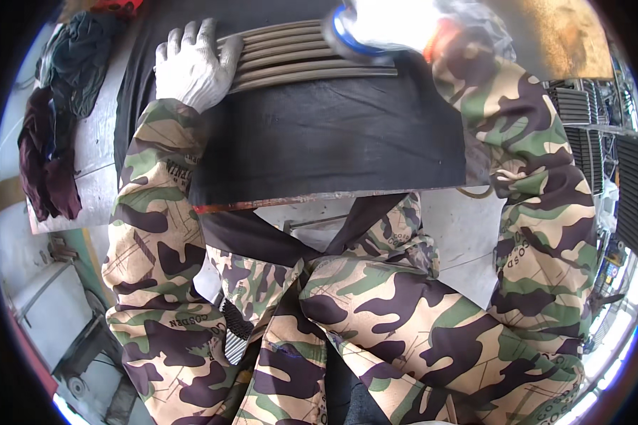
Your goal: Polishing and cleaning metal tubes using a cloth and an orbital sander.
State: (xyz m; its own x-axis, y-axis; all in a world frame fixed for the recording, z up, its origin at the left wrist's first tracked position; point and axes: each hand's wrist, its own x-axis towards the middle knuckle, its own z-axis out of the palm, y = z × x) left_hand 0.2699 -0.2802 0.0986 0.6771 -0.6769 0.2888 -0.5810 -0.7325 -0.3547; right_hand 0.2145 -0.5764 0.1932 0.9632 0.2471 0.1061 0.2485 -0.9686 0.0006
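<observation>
Gloved left hand (193,65) lies open and flat on a row of long metal strips (305,55) on the dark worktop (333,142). Right hand's (443,35) grip, at a blue-rimmed grinding wheel (351,35), is lost in glare.

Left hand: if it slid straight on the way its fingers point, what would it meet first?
The left hand lies flat on the metal strips, fingers pointing up-picture. Beyond the fingertips only dark mat shows to the frame's edge; the way looks free.
</observation>
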